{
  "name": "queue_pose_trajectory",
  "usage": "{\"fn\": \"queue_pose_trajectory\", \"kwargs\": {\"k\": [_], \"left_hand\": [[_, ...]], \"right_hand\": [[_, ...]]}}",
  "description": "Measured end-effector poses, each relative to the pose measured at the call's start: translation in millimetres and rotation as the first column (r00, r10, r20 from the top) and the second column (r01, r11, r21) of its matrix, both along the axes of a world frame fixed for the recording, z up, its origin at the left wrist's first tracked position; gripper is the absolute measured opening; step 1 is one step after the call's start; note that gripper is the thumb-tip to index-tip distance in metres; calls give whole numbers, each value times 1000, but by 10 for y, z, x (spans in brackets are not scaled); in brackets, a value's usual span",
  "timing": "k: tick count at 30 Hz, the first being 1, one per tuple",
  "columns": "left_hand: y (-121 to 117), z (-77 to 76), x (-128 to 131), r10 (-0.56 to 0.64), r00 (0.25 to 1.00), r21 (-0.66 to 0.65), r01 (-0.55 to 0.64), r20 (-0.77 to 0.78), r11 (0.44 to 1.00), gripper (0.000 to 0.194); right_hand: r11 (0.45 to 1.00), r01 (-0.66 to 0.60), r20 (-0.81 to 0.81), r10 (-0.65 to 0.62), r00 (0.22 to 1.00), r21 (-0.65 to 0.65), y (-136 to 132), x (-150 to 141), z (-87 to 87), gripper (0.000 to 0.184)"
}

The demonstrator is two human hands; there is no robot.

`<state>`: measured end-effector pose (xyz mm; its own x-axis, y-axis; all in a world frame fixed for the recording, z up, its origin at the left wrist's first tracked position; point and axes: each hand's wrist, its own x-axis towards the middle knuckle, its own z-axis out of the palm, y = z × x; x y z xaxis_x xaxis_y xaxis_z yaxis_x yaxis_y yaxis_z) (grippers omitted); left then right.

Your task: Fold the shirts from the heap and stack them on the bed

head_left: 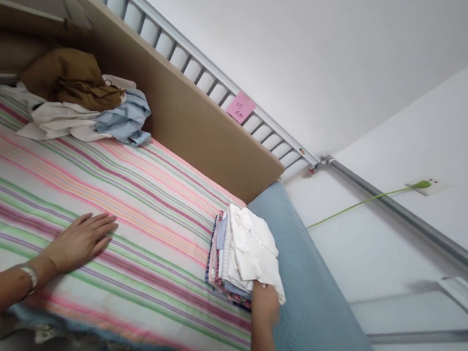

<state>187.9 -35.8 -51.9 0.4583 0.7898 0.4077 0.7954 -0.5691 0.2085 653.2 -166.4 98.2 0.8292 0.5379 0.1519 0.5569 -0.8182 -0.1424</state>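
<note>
My left hand (85,237) lies flat on the striped sheet (161,200), palm down with its fingers stretched out, holding nothing. Over on the right, a folded white shirt (253,242) rests on top of a stack of folded clothes (219,255). My right hand (266,303) is at the near corner of that shirt; its fingers go under the cloth and are mostly hidden, closed on the white fabric. Edges of blue, pink and patterned cloth show along the stack's left side.
A loose heap of brown, white and light blue clothes (83,99) lies at the far left. A brown board (190,114) and a metal rail with a pink note (241,107) border the back. The blue mattress side (310,279) runs along the right, beside a green cable (356,205).
</note>
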Motion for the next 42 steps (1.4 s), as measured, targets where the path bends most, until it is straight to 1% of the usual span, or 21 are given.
{"fn": "queue_pose_trajectory", "kwargs": {"k": [3, 5, 10, 13, 16, 18, 20, 22, 23, 25, 27, 29, 31, 34, 36, 37, 39, 42], "left_hand": [[0, -7, -2, -3, 1000, -1, 3, 10, 1000, 42], [4, -17, -3, -2, 1000, -4, 2, 14, 1000, 42], [12, -32, -4, 4, 1000, -31, -4, -3, 1000, 43], [18, -36, -7, -2, 1000, -39, 2, 9, 999, 43], [31, -53, -16, -15, 999, -35, 17, 35, 999, 44], [49, -80, -25, -22, 999, -28, 23, 47, 999, 45], [74, -120, -35, -27, 999, -14, 28, 42, 1000, 44], [100, -166, -43, -31, 999, 10, 31, 25, 999, 44], [112, -188, -47, -31, 999, 25, 30, 18, 999, 45], [132, -226, -52, -29, 1000, 50, 29, 8, 998, 46], [145, -247, -55, -22, 1000, 65, 22, 4, 998, 45], [148, -243, -53, -15, 1000, 74, 15, 0, 997, 44], [136, -206, -45, -11, 1000, 77, 12, -8, 997, 42], [90, -101, -26, -5, 1000, 71, 7, -31, 997, 43], [56, -32, -11, 5, 999, 57, -2, -48, 998, 45], [43, -10, -5, 10, 999, 50, -7, -53, 999, 45], [34, -2, 0, 23, 999, 37, -21, -49, 999, 45], [58, -65, -11, 20, 999, 48, -18, -41, 999, 44]], "right_hand": [[995, 93, -32, -92, 995, 23, -6, 39, 12, 56], [992, 122, -61, -120, 991, 26, -15, 48, -11, 54], [987, 150, -129, -142, 981, 54, -44, 79, -97, 48], [981, 161, -146, -144, 979, 110, -119, 122, -111, 56], [968, 165, -135, -141, 981, 188, -277, 167, -102, 62], [958, 141, -97, -120, 988, 250, -373, 178, -81, 58], [944, 62, -14, -61, 998, 325, -391, 153, -36, 54], [917, -87, 102, 51, 993, 388, -285, 85, 35, 52], [902, -175, 155, 122, 980, 395, -187, 36, 72, 52], [882, -323, 228, 256, 940, 344, 68, -78, 125, 53], [880, -412, 260, 351, 899, 235, 330, -188, 111, 52], [879, -459, 259, 418, 871, 126, 530, -271, 5, 51], [875, -482, 235, 460, 856, 43, 642, -317, -176, 51], [868, -495, 234, 488, 841, -32, 684, -339, -464, 54], [853, -519, 250, 515, 820, -56, 675, -350, -589, 57], [845, -532, 252, 528, 811, -61, 669, -359, -623, 58], [836, -545, 247, 541, 804, -58, 658, -384, -635, 58], [834, -551, 206, 546, 812, -39, 634, -407, -535, 55]]}}
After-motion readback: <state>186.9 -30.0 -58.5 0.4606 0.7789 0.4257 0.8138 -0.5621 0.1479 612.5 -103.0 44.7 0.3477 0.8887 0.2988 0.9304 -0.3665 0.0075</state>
